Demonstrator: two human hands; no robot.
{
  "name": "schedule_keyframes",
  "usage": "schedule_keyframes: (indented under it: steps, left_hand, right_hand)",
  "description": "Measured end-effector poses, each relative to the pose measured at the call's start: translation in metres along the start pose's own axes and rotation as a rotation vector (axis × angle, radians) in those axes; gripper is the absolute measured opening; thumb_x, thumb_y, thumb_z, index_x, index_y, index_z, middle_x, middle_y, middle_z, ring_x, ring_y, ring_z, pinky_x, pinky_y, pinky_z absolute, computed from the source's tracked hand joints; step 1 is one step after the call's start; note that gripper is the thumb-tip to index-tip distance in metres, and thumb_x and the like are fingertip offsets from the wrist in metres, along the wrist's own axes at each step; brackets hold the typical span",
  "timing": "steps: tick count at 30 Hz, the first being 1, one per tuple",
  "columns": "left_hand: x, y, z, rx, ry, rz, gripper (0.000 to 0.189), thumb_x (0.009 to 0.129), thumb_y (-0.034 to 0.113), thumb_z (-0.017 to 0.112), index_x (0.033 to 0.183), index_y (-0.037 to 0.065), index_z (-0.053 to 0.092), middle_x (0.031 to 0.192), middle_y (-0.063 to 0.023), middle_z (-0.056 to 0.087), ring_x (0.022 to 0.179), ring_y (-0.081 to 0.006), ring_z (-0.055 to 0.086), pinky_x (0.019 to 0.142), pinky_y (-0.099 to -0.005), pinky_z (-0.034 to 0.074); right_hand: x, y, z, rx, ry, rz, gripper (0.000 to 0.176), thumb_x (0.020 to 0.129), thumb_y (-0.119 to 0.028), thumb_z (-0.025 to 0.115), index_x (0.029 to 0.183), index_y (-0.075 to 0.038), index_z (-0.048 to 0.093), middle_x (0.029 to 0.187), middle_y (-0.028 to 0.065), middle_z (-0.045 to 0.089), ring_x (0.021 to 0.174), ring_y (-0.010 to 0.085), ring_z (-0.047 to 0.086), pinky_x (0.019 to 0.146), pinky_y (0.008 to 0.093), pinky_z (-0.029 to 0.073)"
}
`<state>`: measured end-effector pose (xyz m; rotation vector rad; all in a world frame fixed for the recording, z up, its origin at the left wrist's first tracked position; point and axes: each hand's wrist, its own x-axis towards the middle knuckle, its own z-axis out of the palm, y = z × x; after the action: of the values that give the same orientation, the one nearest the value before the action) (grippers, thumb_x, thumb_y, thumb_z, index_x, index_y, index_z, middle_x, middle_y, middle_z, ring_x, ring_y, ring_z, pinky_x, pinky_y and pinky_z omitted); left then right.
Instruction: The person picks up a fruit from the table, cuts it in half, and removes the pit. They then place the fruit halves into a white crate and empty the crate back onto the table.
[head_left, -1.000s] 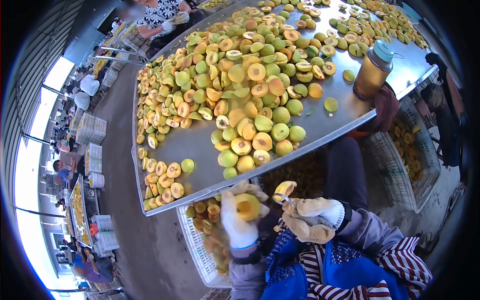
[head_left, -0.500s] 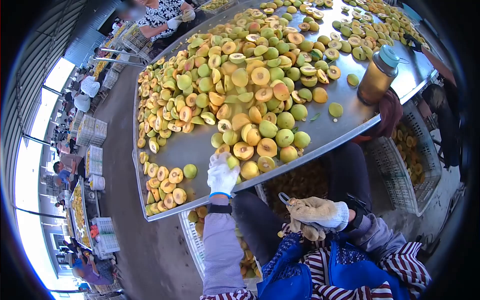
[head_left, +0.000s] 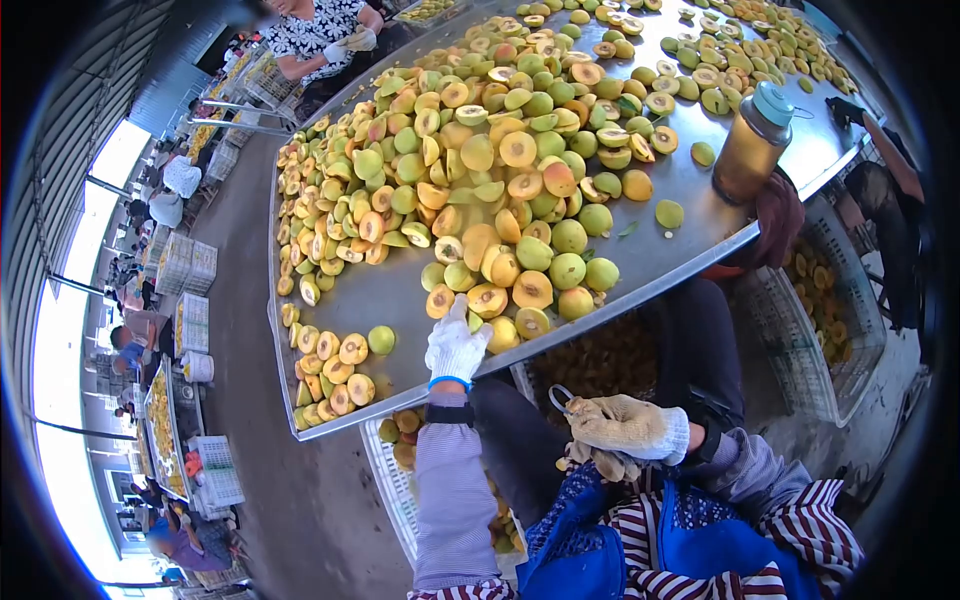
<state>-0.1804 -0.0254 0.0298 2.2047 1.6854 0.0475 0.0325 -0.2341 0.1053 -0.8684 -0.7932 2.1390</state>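
Observation:
My left hand [head_left: 455, 348], in a white glove, is at the table's near edge with its fingers closed around a greenish peach half [head_left: 475, 322], mostly hidden by the fingers. Cut peaches [head_left: 487, 299] lie right beside those fingers. Over my lap, my right hand [head_left: 628, 428], in a stained cream glove, is closed on a small tool with a metal loop [head_left: 561, 396] that sticks out past the fingers; its handle is hidden. A large heap of halved yellow-green peaches [head_left: 480, 152] covers much of the metal table [head_left: 370, 295], many with pits showing.
A brown bottle [head_left: 752, 145] with a teal lid stands by a dark red cloth [head_left: 780, 222]. Crates of fruit sit below, one at right [head_left: 845, 370], one under my left arm [head_left: 385, 465]. Across the table is a person in a patterned top [head_left: 315, 40]. More workers are at left.
My left hand has shifted slightly right and stays at the same fruit. My right hand has moved a little left, and the metal loop now stands more upright. The view has shifted slightly.

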Motion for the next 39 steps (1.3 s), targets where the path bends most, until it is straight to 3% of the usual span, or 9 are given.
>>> schedule_keyframes:
  steps: [4,6,13,17,20,24,29,32,39]
  left_hand:
    - [-0.013,-0.001,-0.02,-0.514,-0.105,-0.072,0.067,0.084,0.029,0.068,0.14,0.002,0.045,0.122,-0.017,0.063,0.111,-0.0244,0.061,0.094,-0.0363,0.049]
    - [-0.052,0.024,-0.026,-1.225,-0.04,0.097,0.064,0.088,0.02,0.068,0.14,-0.007,0.041,0.132,-0.0154,0.055,0.116,-0.0196,0.055,0.102,-0.0319,0.044]
    - [-0.128,0.082,-0.036,-0.554,0.172,0.785,0.055,0.088,0.011,0.07,0.136,-0.002,0.047,0.136,-0.0182,0.055,0.126,-0.0292,0.052,0.106,-0.0389,0.043]
    - [-0.151,0.12,-0.024,-1.388,0.415,0.47,0.046,0.09,0.013,0.069,0.128,-0.005,0.054,0.129,-0.0223,0.059,0.127,-0.0339,0.052,0.115,-0.046,0.03]
    - [-0.157,0.098,-0.023,-0.916,0.243,0.489,0.059,0.09,0.013,0.068,0.141,-0.005,0.043,0.139,-0.0187,0.052,0.129,-0.0319,0.05,0.107,-0.0404,0.039]
    - [-0.157,0.11,-0.032,-0.7,0.425,0.663,0.041,0.086,0.007,0.068,0.123,-0.005,0.057,0.112,-0.0211,0.069,0.115,-0.0453,0.06,0.105,-0.0504,0.042]
    - [-0.149,0.139,-0.022,-1.208,0.651,0.447,0.055,0.093,0.019,0.066,0.137,-0.005,0.044,0.144,-0.0184,0.046,0.13,-0.0297,0.046,0.109,-0.0441,0.037]
    - [-0.158,0.128,-0.029,-1.521,-0.009,0.218,0.062,0.097,0.036,0.057,0.14,-0.006,0.04,0.136,-0.0189,0.051,0.118,-0.0277,0.054,0.103,-0.0406,0.042]
    - [-0.153,0.128,-0.031,-1.634,0.07,0.086,0.073,0.096,0.065,0.04,0.135,0.003,0.048,0.116,-0.0178,0.06,0.093,-0.0227,0.061,0.083,-0.0351,0.051]
  right_hand:
    - [0.0,-0.002,-0.001,0.046,0.039,-0.04,0.033,0.1,-0.037,0.053,0.094,-0.005,0.055,0.058,0.0025,0.059,0.043,0.0081,0.055,0.039,0.0193,0.043]
    - [0.002,0.003,-0.005,0.108,0.073,-0.072,0.032,0.099,-0.036,0.055,0.098,-0.004,0.055,0.061,0.0021,0.06,0.044,0.0079,0.056,0.04,0.0192,0.043]
    - [0.02,0.012,-0.006,0.136,0.338,-0.308,0.039,0.098,-0.035,0.059,0.117,-0.001,0.052,0.075,0.0035,0.065,0.049,0.007,0.058,0.044,0.0181,0.045]
    - [-0.001,-0.005,-0.003,0.388,0.222,-0.245,0.039,0.099,-0.031,0.057,0.121,0.001,0.053,0.086,0.0091,0.068,0.052,0.0087,0.059,0.05,0.0212,0.051]
    - [0.005,0.008,-0.002,0.377,0.307,-0.347,0.034,0.101,-0.028,0.055,0.117,0.002,0.053,0.087,0.014,0.069,0.051,0.0137,0.062,0.048,0.0238,0.054]
    - [-0.007,0.001,-0.004,0.461,0.167,-0.299,0.035,0.1,-0.027,0.056,0.119,0.002,0.05,0.082,0.0141,0.07,0.053,0.016,0.065,0.047,0.0253,0.055]
    - [-0.011,-0.005,0.0,0.354,0.139,-0.233,0.04,0.098,-0.032,0.059,0.119,0.001,0.051,0.076,0.0108,0.069,0.052,0.0137,0.063,0.046,0.0226,0.052]
    - [-0.012,-0.007,0.008,0.181,0.187,-0.218,0.046,0.097,-0.037,0.061,0.123,0.0,0.05,0.074,0.0065,0.068,0.051,0.0107,0.061,0.045,0.0213,0.049]
    - [-0.029,-0.015,0.023,-0.496,0.41,-0.205,0.047,0.088,-0.042,0.069,0.116,-0.005,0.058,0.07,0.0059,0.066,0.061,0.0143,0.066,0.058,0.0285,0.051]
